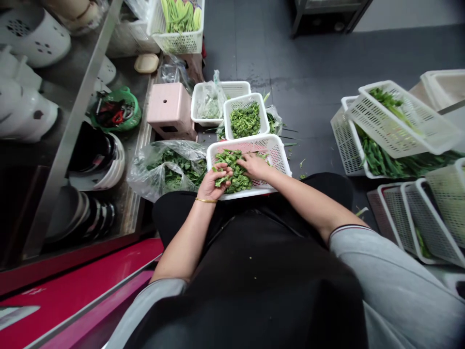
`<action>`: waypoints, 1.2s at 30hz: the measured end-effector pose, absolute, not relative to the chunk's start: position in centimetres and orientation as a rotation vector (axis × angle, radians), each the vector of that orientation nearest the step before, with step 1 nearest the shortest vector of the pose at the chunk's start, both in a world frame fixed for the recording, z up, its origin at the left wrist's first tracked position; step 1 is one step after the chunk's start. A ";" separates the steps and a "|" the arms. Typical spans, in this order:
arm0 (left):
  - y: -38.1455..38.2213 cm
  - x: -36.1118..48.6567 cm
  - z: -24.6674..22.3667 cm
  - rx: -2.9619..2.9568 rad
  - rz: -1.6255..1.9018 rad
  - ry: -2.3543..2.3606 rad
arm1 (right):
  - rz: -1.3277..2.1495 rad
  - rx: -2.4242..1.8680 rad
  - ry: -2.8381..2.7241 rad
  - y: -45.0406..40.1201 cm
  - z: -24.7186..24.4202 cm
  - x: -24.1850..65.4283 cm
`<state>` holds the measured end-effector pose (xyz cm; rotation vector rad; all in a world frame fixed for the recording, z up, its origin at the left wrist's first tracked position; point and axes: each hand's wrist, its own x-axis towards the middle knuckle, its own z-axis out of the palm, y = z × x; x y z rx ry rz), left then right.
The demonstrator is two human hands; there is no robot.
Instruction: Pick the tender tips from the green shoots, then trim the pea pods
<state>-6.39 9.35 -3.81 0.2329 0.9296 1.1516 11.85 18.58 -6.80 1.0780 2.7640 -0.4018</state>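
A white perforated basket (278,157) rests at my lap with a heap of leafy greens (240,182) in it, mostly on its left side. My left hand (215,182), with a gold-coloured bangle at the wrist, has its fingers curled round a few sprigs at the basket's left edge. From the right, my right hand (256,166) reaches over the basket, its bent fingers closed on greens at the top of the heap; the fingertips are partly hidden among the leaves. Just beyond stands a smaller white basket (228,127) of cut greens.
Left of the basket lies a clear plastic bag (145,172) of leaves, with a pink stool (169,104) behind it. Shelves with dishes and a green basket (135,112) line the left. White crates (407,128) holding green stalks are stacked at right on the dark floor (308,82).
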 end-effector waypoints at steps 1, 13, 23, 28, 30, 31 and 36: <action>9.4 -7.0 -3.7 0.231 1.175 0.937 | -0.356 1.019 2.767 18.5 -6.8 12.5; 10.8 -7.4 -5.1 0.369 1.116 1.062 | -0.455 1.195 2.616 21.3 -1.0 21.2; 12.4 -6.9 -5.6 0.570 1.253 1.269 | -0.411 1.120 2.315 17.5 -4.7 17.1; 12.2 -7.2 -5.0 0.532 1.226 1.238 | -0.768 1.305 2.465 19.2 -3.3 18.4; 11.6 -6.4 -4.4 0.515 1.163 1.198 | -1.279 1.407 2.398 19.3 -2.1 18.8; 11.2 -5.8 -4.0 0.519 1.115 1.175 | -1.573 1.448 2.312 19.0 -1.6 18.7; 9.5 -1.8 -3.0 0.591 0.955 1.115 | -2.237 1.508 2.049 15.5 -1.2 16.4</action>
